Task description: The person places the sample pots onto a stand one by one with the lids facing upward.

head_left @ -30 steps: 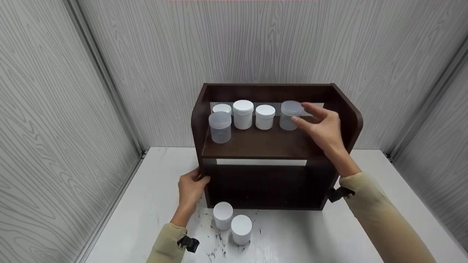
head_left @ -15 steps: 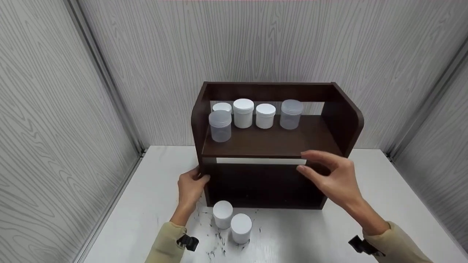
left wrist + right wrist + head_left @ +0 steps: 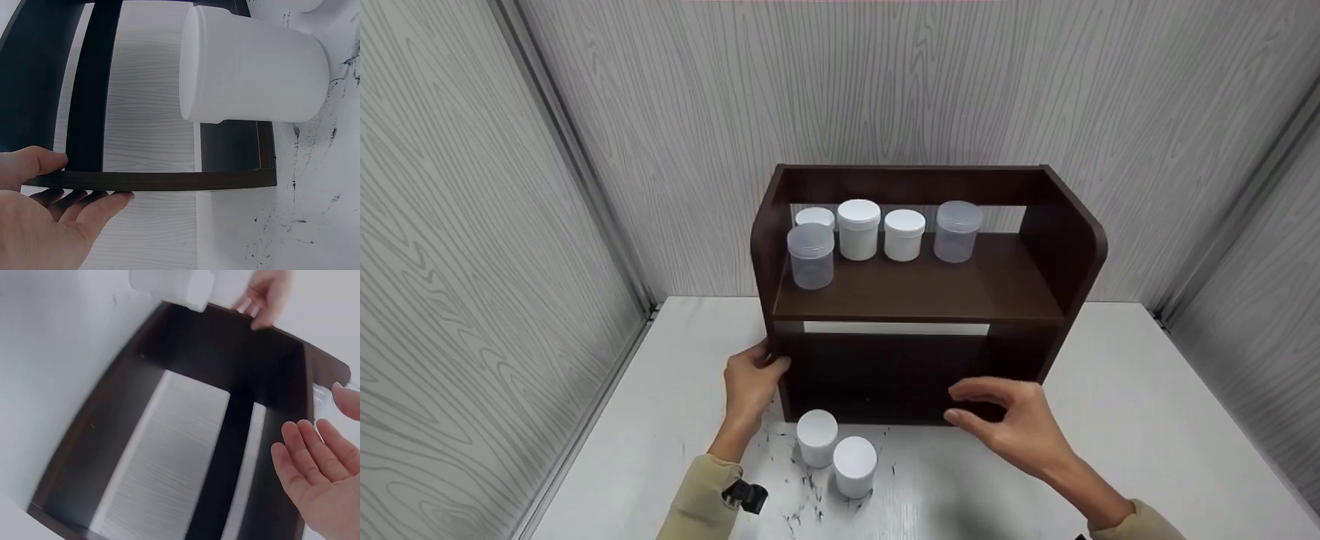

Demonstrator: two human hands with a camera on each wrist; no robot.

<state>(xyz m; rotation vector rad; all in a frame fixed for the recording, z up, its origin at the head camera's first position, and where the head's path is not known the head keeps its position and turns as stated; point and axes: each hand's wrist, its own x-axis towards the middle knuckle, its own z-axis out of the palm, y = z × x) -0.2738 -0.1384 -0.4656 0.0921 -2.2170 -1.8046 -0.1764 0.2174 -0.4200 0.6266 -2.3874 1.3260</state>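
Observation:
At the left side panel of a dark brown two-tier shelf unit [image 3: 915, 296], my left hand [image 3: 751, 388] grips the board's edge. In the left wrist view the thumb [image 3: 42, 160] lies on one face and the fingers [image 3: 104, 211] on the other. My right hand [image 3: 1024, 429] hovers before the lower right opening, thumb and fingers apart, holding nothing. Two white lidded jars, a rear one [image 3: 817, 441] and a front one [image 3: 854, 471], stand upright on the table just before the unit's lower left.
On the upper tier stand a front-left translucent jar [image 3: 811, 262], partly hiding a white jar [image 3: 814, 216], a taller white jar [image 3: 859, 234], a shorter white jar [image 3: 904, 238] and a right translucent jar [image 3: 957, 236]. Dark scuffs mark the white table [image 3: 697, 330].
My right hand has left the right translucent jar on the upper tier and come down toward me, then slightly left. My left hand keeps its place on the side panel.

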